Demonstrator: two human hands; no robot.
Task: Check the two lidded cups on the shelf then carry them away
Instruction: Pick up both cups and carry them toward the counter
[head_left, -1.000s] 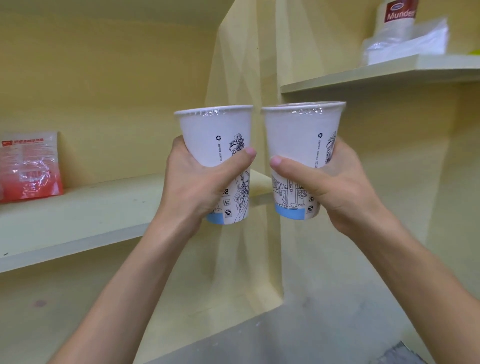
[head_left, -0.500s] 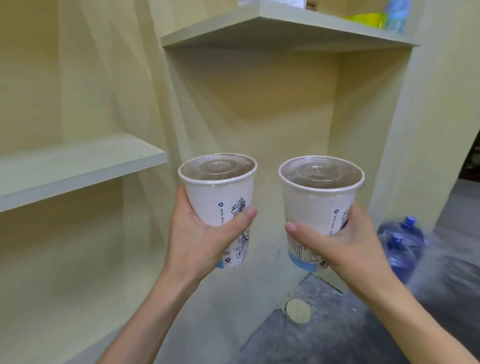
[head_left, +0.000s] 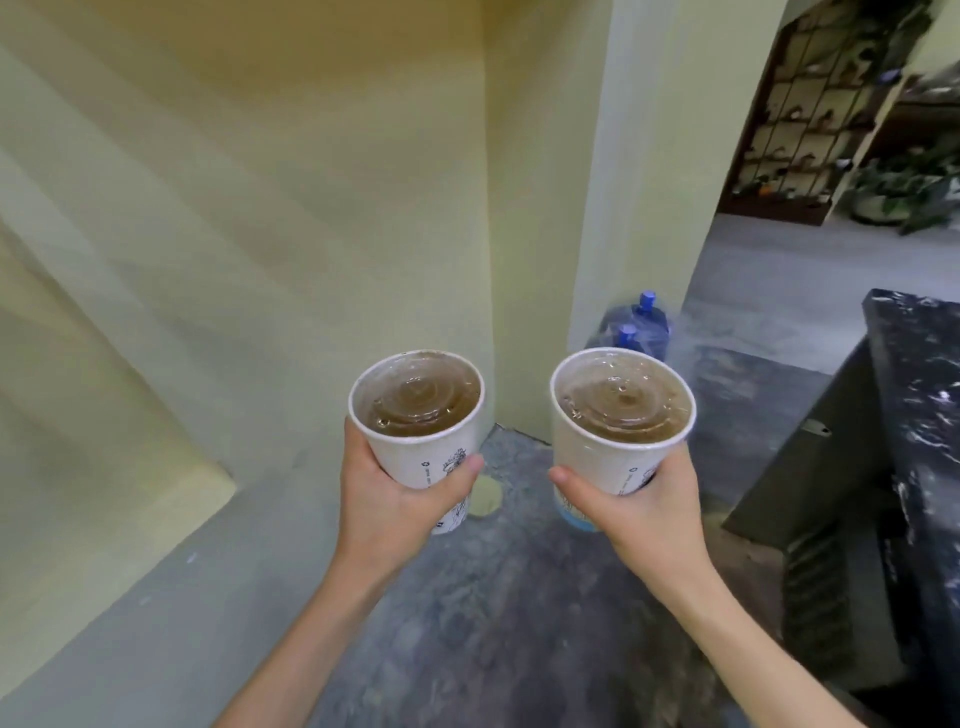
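I hold two white paper cups with clear lids and brownish liquid inside, side by side at chest height over the floor. My left hand (head_left: 387, 499) grips the left cup (head_left: 418, 410) from the left, thumb across its front. My right hand (head_left: 641, 512) grips the right cup (head_left: 621, 415) from below and behind, thumb pointing left. Both cups stand upright, a small gap between them. The shelf is out of view.
A pale yellow wall (head_left: 260, 208) and a corner pillar (head_left: 639, 156) fill the left and middle. Two blue-capped water jugs (head_left: 641, 325) stand on the grey floor behind the cups. A dark marble counter (head_left: 919, 415) is at the right. An open room lies beyond, upper right.
My view has swung right and down, away from the shelves. The cups have dropped lower in view, so their lids now show from above. Both hands keep the same grip.
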